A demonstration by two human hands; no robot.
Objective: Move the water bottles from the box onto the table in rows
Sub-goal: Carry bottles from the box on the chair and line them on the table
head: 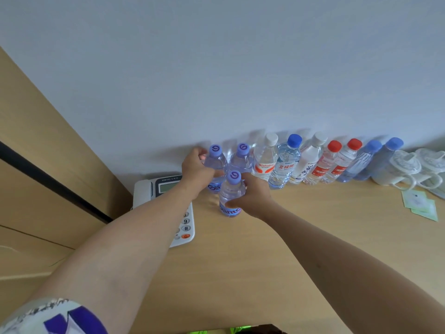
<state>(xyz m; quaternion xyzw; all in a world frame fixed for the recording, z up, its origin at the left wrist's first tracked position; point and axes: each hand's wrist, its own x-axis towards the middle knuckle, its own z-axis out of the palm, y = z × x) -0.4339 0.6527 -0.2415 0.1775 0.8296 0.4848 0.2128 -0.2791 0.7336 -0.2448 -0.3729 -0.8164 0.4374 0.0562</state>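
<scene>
A row of several water bottles stands on the wooden table [313, 237] against the white wall, with purple, white, blue and red caps. My left hand [196, 169] grips the leftmost purple-capped bottle [216, 162] in that row. In front of the row stands another purple-capped bottle [230, 197], and my right hand [252, 196] grips it from the right side. A third purple-capped bottle [242, 157] stands between and behind them. The box is not in view.
A white desk telephone [166, 191] lies left of the bottles, partly under my left forearm. White lidded cups [409, 172] stand at the right end of the row, with small green paper packets [421, 204] in front of them. A wooden cabinet [36, 165] rises at left.
</scene>
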